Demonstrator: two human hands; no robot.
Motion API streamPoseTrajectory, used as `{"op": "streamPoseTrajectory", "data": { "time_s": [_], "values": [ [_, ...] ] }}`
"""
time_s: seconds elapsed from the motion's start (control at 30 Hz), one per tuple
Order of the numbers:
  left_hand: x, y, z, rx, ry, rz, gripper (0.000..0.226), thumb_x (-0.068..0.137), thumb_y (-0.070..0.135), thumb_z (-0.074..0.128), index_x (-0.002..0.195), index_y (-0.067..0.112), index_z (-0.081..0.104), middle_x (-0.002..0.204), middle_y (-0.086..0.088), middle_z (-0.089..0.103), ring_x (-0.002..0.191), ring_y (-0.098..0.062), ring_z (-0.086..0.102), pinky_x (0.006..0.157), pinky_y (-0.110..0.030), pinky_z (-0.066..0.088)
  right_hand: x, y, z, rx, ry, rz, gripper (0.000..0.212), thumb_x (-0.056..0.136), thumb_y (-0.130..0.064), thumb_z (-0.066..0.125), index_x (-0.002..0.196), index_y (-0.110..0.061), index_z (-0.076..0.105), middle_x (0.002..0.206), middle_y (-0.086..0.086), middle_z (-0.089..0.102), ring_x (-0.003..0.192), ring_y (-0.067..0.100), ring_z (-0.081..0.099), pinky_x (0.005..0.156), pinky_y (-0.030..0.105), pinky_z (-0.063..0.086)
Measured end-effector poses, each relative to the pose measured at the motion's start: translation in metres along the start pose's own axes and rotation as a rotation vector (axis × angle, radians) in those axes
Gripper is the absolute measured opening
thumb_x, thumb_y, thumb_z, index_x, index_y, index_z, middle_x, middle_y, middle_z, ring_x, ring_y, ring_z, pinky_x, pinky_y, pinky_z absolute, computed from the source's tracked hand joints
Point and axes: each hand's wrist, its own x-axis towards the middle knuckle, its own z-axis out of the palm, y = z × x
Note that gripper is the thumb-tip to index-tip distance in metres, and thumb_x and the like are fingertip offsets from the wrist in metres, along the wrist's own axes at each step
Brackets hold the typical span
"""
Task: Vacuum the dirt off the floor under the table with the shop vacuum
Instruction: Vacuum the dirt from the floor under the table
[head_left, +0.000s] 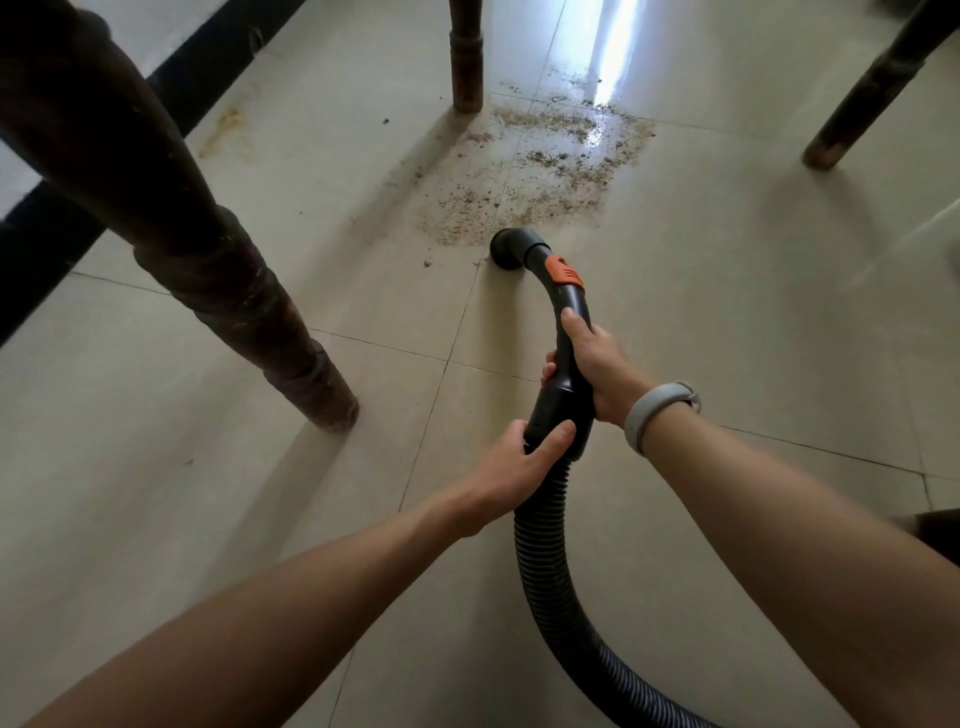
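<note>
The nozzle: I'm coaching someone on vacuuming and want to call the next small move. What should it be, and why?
Probably ease the nozzle forward into the dirt patch. It sits at the patch's near edge, and nearly all the debris lies beyond it, toward the far table leg. Both the left hand and the right hand already grip the wand, so a short push should do.

Home: tiled floor (727, 312), wooden table legs (234, 291)

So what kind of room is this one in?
Likely a home dining or living room, seen from under a table: pale tiled floor, dark turned wooden table legs, and a black baseboard along the wall.
</note>
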Motion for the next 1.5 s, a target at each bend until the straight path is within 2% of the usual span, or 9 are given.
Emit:
{"op": "streamPoseTrajectory", "data": {
  "time_s": [0.27, 0.6, 0.73, 0.9, 0.97, 1.07, 1.27, 1.4, 1.5],
  "values": [
    [-0.007, -0.002, 0.000, 0.053, -0.007, 0.048, 0.037, 0.093, 0.049, 0.047, 0.112, 0.019, 0.040, 0.098, 0.002, 0.056, 0.090, -0.009, 0.056, 0.080, -0.029, 0.051, -0.009, 0.005, 0.000, 0.020, -0.082, 0.078, 0.021, 0.096, -0.036, 0.049, 0.100, -0.015, 0.045, 0.067, 0.007, 0.050, 0.047, 0.016, 0.050, 0.053, 0.030, 0.049],
    [-0.008, 0.004, -0.003, 0.016, 0.009, 0.049, 0.040, 0.093, 0.049, 0.045, 0.114, 0.016, 0.042, 0.102, -0.003, 0.056, 0.092, -0.012, 0.057, 0.073, -0.025, 0.051, -0.009, -0.006, 0.012, -0.081, -0.050, 0.038, 0.021, 0.096, -0.035, 0.048, 0.098, -0.015, 0.046, 0.071, 0.008, 0.051, 0.050, 0.017, 0.051, 0.053, 0.031, 0.050],
    [-0.010, 0.003, -0.004, 0.043, -0.101, 0.032, 0.050, 0.092, 0.049, 0.048, 0.124, 0.010, 0.046, 0.112, -0.009, 0.061, 0.098, -0.019, 0.063, 0.078, -0.031, 0.056, -0.019, -0.009, 0.008, -0.155, -0.075, 0.069, 0.019, 0.096, -0.033, 0.048, 0.101, -0.014, 0.045, 0.068, 0.007, 0.051, 0.051, 0.017, 0.050, 0.052, 0.030, 0.049],
    [-0.009, 0.001, -0.022, 0.426, -0.406, -0.166, 0.059, 0.089, 0.050, 0.052, 0.133, 0.011, 0.044, 0.126, -0.010, 0.058, 0.106, -0.023, 0.063, 0.093, -0.038, 0.051, -0.042, 0.005, -0.007, -0.399, -0.113, 0.035, 0.017, 0.097, -0.030, 0.048, 0.098, -0.014, 0.046, 0.066, 0.007, 0.051, 0.049, 0.018, 0.051, 0.047, 0.029, 0.048],
    [-0.005, -0.006, -0.035, 0.642, -0.436, -0.256, 0.063, 0.088, 0.052, 0.053, 0.136, 0.011, 0.043, 0.134, -0.010, 0.053, 0.114, -0.024, 0.058, 0.098, -0.040, 0.048, -0.046, 0.008, -0.010, -0.471, -0.096, -0.007, 0.015, 0.097, -0.029, 0.048, 0.093, -0.015, 0.047, 0.066, 0.007, 0.051, 0.048, 0.019, 0.050, 0.046, 0.029, 0.047],
    [-0.003, -0.022, -0.057, 0.919, -0.266, -0.254, 0.068, 0.091, 0.050, 0.051, 0.140, 0.004, 0.039, 0.140, -0.013, 0.047, 0.123, -0.026, 0.050, 0.103, -0.037, 0.043, -0.043, 0.004, -0.011, -0.497, -0.043, -0.065, 0.016, 0.097, -0.028, 0.048, 0.096, -0.013, 0.047, 0.065, 0.007, 0.050, 0.047, 0.018, 0.049, 0.044, 0.027, 0.047],
    [0.001, -0.048, -0.093, 0.962, 0.039, -0.251, 0.067, 0.094, 0.043, 0.051, 0.145, 0.006, 0.029, 0.150, -0.013, 0.034, 0.135, -0.025, 0.037, 0.109, -0.034, 0.033, -0.032, 0.002, 0.002, -0.484, -0.005, -0.106, 0.025, 0.097, -0.030, 0.047, 0.114, -0.012, 0.045, 0.069, 0.006, 0.050, 0.051, 0.017, 0.051, 0.049, 0.029, 0.050],
    [0.002, -0.065, -0.106, 1.024, 0.138, -0.266, 0.076, 0.089, 0.045, 0.056, 0.149, 0.013, 0.021, 0.154, -0.013, 0.023, 0.140, -0.028, 0.027, 0.113, -0.040, 0.028, -0.029, 0.010, 0.015, -0.596, -0.061, -0.146, 0.029, 0.096, -0.032, 0.048, 0.118, -0.014, 0.042, 0.073, 0.006, 0.052, 0.054, 0.017, 0.053, 0.054, 0.032, 0.052],
    [0.001, -0.074, -0.113, 1.064, 0.172, -0.272, 0.086, 0.086, 0.042, 0.062, 0.151, 0.014, 0.012, 0.158, -0.014, 0.008, 0.145, -0.030, 0.010, 0.118, -0.040, 0.017, -0.034, 0.023, 0.023, -0.676, -0.085, -0.179, 0.029, 0.096, -0.033, 0.049, 0.117, -0.016, 0.040, 0.077, 0.006, 0.054, 0.056, 0.018, 0.057, 0.059, 0.035, 0.055]
  ]
}}
